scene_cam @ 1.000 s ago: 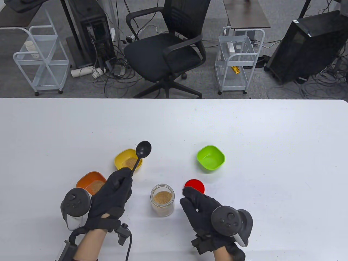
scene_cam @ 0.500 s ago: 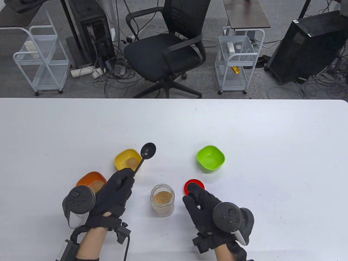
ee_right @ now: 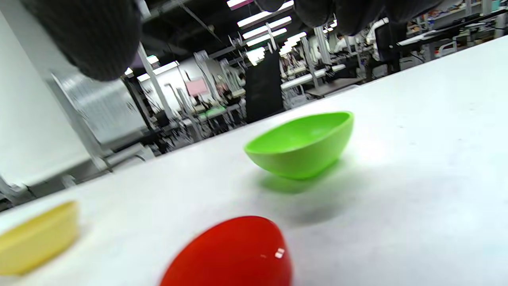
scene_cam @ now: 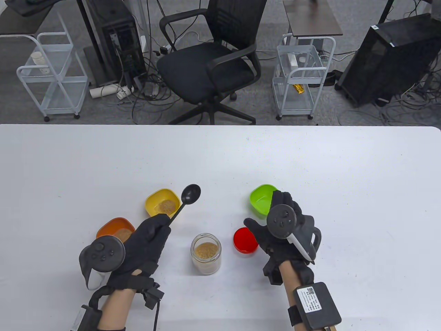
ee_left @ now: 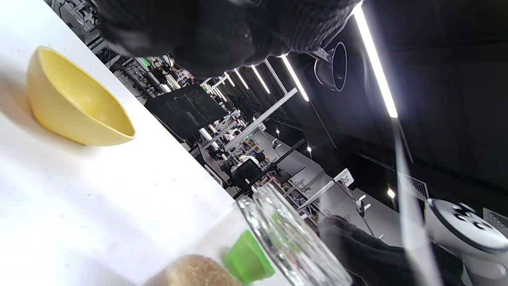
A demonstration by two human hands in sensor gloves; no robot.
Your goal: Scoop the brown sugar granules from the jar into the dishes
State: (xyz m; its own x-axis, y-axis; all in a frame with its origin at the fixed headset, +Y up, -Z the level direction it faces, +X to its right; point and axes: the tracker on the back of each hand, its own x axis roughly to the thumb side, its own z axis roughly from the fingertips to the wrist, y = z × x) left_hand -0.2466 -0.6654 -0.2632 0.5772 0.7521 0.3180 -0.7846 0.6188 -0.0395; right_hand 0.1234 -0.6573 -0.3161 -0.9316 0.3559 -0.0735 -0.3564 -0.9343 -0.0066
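Open glass jar (scene_cam: 206, 253) half full of brown sugar, upright between orange dish (scene_cam: 115, 230) and red lid (scene_cam: 245, 240).

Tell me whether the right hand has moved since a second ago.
Yes. The right hand moved away from the jar, past the red lid, toward the green dish.

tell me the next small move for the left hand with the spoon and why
Probably swing the spoon back and dip it into the open jar. The left hand holds it with an empty bowl past the yellow dish, which already has sugar, while the green dish looks empty.
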